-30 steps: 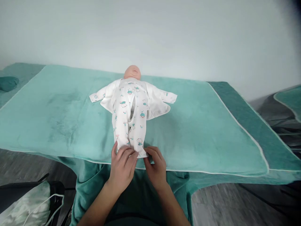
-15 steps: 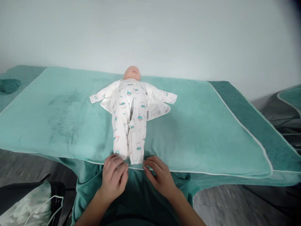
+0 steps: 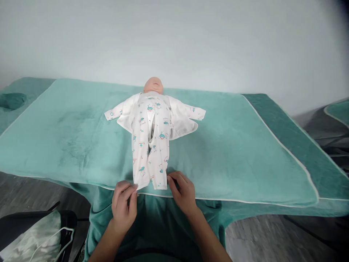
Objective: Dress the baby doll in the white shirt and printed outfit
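A baby doll (image 3: 153,85) lies on its back on the light green padded cover, its head toward the wall. It wears a white printed romper (image 3: 163,149), with a white top (image 3: 182,123) spread out under it on both sides and the sleeves stretched outward. The romper's front has a gap down the middle. At the lower left, my left hand (image 3: 124,202) pinches the hem of one leg and draws that corner outward. My right hand (image 3: 183,191) has thumb and forefinger closed at the outer edge of the other leg, close to its hem.
The light green cover (image 3: 231,145) with white piping lies over a darker green cloth (image 3: 283,127) on the table, against a pale wall (image 3: 174,40). Below left, a black chair (image 3: 69,220) holds a pale cloth (image 3: 40,236) and a white hanger or cord.
My left hand has moved left and now pulls the leg's hem corner sideways. My right hand has moved slightly up along the other leg's edge.
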Demonstrator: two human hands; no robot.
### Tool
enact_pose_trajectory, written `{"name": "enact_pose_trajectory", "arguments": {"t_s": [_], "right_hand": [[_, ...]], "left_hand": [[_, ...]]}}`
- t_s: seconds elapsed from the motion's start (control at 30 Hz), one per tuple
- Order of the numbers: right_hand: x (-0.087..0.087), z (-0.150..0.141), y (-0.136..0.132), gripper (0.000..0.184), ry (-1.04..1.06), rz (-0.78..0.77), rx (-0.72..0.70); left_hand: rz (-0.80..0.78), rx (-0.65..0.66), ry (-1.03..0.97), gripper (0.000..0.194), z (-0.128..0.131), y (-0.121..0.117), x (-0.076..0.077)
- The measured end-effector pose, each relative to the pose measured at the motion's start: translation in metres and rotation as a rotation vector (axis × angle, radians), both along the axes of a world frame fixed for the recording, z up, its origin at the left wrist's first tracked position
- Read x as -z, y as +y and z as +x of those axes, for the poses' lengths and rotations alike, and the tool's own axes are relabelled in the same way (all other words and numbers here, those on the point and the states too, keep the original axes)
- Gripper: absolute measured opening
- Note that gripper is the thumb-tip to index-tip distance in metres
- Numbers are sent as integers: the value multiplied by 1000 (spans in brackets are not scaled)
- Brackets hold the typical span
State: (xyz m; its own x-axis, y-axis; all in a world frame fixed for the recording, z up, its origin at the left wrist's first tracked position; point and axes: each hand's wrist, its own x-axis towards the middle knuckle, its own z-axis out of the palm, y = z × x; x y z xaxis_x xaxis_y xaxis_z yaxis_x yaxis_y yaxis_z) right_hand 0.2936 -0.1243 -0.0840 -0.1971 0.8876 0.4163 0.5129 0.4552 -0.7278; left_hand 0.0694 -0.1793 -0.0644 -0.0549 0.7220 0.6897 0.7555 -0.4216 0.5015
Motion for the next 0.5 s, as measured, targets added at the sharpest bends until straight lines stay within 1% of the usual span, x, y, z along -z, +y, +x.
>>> {"name": "enact_pose_trajectory", "arguments": {"t_s": [0.1,0.2,0.27,0.33,0.4,0.43,0.5], "right_hand": [[0,-2,1,13,-21,-5,19],[0,-3,1,13,-15,-17,30],[-2,-2,2,14,3,-52,27],[-6,1,7,14,22,-94,24],[-10,5,18,13,29,-102,33],[-12,8,27,12,21,-80,40],[-14,11,49,13,-43,10,56]], "left_hand": [[28,-44,9,24,-3,-4,2],[-14,-59,-7,22,-6,-10,11],[-68,-15,-62,21,-9,-13,15],[-94,52,-112,21,-15,-10,17],[-90,72,-101,21,-23,2,15],[-86,49,-66,22,-27,12,13],[-99,-20,43,24,-37,42,9]]}}
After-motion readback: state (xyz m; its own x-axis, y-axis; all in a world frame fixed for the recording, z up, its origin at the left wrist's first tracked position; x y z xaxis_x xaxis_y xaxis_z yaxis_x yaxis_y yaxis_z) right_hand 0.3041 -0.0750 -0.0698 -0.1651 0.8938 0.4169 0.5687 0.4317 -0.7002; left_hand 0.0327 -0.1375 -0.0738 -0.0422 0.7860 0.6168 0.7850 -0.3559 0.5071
